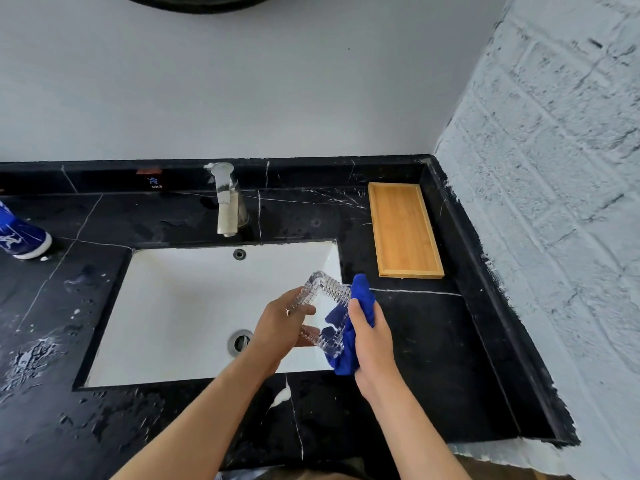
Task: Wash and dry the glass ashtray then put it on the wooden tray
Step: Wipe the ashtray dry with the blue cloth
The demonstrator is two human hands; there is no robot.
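Note:
The square cut-glass ashtray [327, 299] is tilted on edge above the right side of the white sink [180, 306]. My left hand [282, 327] grips its left rim. My right hand [370, 336] presses a blue cloth [349, 344] against the ashtray's right side and back; part of the cloth shows through the glass. The wooden tray [403, 230] lies on the black counter to the right of the sink, with nothing on it.
A chrome faucet [227, 199] stands behind the sink, with no water running. A blue-and-white bottle [20, 233] sits at the far left of the wet black marble counter [433, 341]. A rough white wall [554, 168] borders the counter on the right.

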